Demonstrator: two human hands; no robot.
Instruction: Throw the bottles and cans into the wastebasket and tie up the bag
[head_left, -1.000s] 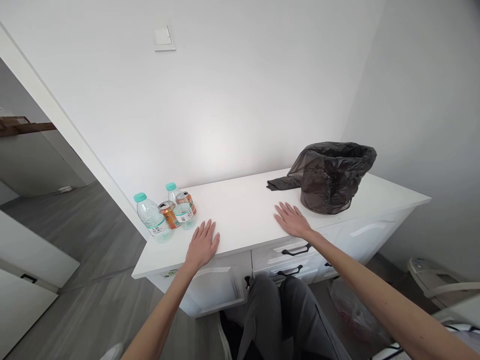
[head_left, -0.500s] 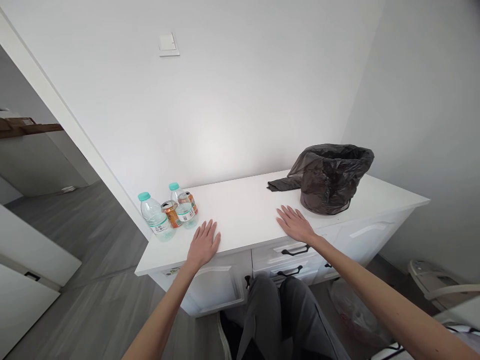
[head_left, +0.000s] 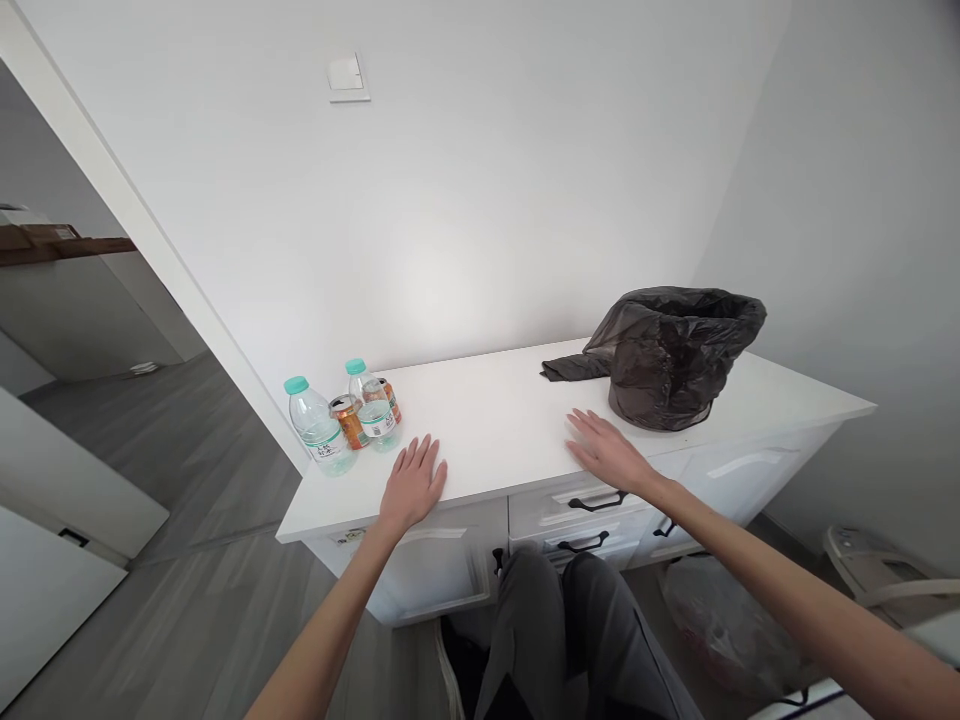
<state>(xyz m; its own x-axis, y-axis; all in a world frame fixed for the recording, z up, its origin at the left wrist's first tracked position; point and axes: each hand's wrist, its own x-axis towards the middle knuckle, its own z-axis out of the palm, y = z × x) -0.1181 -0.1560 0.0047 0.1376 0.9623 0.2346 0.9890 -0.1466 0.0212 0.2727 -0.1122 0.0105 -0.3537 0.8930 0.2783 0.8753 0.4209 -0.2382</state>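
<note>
My left hand (head_left: 411, 484) lies flat and open on the white cabinet top (head_left: 487, 430), fingers spread, holding nothing. Just to its left stand two clear water bottles with teal caps (head_left: 320, 428) (head_left: 373, 407) and two orange drink cans (head_left: 349, 421) between and behind them. My right hand (head_left: 609, 452) also rests open, palm down, near the front edge. A short way beyond it stands a small bin lined with a dark grey bag (head_left: 679, 355), its rim open and a flap of bag trailing left.
The cabinet has drawers with black handles (head_left: 596, 500) below my hands. My legs in grey trousers (head_left: 570, 640) are in front of it. A wall switch (head_left: 348, 77) is above. A doorway opens left onto grey wood floor (head_left: 187, 470). A plastic bag lies on the floor at right.
Both hands stay flat on the cabinet top. The view has shifted slightly, so everything sits a little further right in the picture.
</note>
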